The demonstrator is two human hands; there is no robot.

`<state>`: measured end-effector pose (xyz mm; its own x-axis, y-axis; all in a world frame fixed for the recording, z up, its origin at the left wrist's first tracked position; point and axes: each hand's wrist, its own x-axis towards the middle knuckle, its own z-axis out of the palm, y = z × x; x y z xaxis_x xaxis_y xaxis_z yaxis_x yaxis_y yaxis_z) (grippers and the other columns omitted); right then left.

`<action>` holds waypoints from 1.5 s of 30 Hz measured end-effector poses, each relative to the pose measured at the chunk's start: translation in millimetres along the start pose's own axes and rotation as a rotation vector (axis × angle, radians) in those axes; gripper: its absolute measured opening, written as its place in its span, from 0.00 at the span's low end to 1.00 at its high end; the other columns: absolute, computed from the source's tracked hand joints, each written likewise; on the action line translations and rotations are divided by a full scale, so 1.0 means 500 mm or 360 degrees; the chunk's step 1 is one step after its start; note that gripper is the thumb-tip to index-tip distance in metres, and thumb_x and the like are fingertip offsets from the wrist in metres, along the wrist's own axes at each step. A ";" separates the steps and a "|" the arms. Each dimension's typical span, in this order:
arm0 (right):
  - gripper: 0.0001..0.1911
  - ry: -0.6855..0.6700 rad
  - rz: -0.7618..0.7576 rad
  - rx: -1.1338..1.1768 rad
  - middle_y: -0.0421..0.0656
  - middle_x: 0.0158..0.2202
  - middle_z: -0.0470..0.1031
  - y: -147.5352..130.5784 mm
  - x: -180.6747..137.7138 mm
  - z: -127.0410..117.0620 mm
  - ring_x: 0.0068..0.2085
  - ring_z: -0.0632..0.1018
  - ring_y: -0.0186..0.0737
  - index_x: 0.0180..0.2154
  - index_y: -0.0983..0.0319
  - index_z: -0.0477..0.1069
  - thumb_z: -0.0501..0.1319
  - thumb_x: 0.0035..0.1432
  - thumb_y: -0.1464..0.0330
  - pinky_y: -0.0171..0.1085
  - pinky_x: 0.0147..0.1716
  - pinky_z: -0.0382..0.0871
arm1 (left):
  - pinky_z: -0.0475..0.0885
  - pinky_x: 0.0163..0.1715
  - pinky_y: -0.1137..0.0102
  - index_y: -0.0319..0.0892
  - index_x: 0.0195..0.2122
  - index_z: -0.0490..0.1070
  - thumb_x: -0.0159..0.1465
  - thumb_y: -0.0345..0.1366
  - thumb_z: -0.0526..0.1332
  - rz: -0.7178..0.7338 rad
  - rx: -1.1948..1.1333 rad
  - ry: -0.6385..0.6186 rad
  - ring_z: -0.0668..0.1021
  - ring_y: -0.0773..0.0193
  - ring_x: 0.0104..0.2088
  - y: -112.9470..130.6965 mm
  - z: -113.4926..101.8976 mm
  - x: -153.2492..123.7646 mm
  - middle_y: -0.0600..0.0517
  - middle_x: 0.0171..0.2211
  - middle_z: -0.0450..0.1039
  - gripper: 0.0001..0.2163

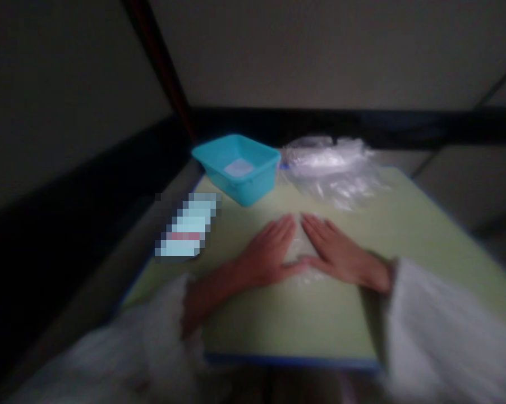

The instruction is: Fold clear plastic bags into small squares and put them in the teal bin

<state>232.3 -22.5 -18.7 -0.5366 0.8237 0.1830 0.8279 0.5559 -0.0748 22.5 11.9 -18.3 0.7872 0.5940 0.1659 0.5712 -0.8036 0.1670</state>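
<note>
Both hands laid flat on a clear plastic bag at the middle of the table.

The left hand [266, 252] and right hand [336, 251] are spread open, fingertips angled together, and the clear plastic bag [298, 247] is pressed beneath them onto the green table [278, 314]. Behind them a turquoise tub [238, 166] is seen, with a heap of clear bags [332, 165] beside it; a blurred-out card [188, 226] lies to the left.

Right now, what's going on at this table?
A person in fuzzy white sleeves has both hands flat on a green mat, the left hand and right hand angled so their fingertips nearly meet. They press on a small clear plastic piece, which is too blurred to identify. Beyond the hands stand a turquoise tub and, to its right, a heap of clear plastic bags.
</note>
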 end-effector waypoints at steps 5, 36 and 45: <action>0.46 -0.0005 0.0032 -0.0032 0.59 0.65 0.48 0.000 -0.002 0.003 0.65 0.50 0.54 0.64 0.72 0.46 0.37 0.60 0.43 0.52 0.62 0.46 | 0.46 0.64 0.58 0.27 0.63 0.49 0.63 0.56 0.48 -0.0056 0.0099 -0.0071 0.48 0.49 0.66 0.004 -0.007 -0.003 0.37 0.65 0.44 0.38; 0.57 -0.0397 -0.0294 0.0266 0.57 0.67 0.35 0.098 -0.024 -0.039 0.66 0.41 0.55 0.66 0.65 0.31 0.53 0.50 0.39 0.56 0.62 0.40 | 0.47 0.62 0.55 0.29 0.63 0.51 0.58 0.61 0.52 -0.0035 0.0082 0.0012 0.46 0.43 0.66 -0.004 0.007 -0.006 0.37 0.66 0.44 0.42; 0.55 -0.0181 -0.0318 0.0474 0.54 0.68 0.38 0.102 -0.039 -0.050 0.66 0.46 0.55 0.66 0.63 0.35 0.55 0.49 0.40 0.54 0.61 0.46 | 0.46 0.63 0.54 0.29 0.64 0.46 0.57 0.60 0.54 -0.0031 -0.0086 0.0045 0.42 0.47 0.66 -0.007 -0.001 -0.005 0.35 0.66 0.40 0.44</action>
<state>289.2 -13.1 -1.5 -0.7114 0.6935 0.1141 0.6301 0.7013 -0.3334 18.5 13.2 -18.8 0.7686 0.6111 0.1894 0.5726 -0.7891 0.2226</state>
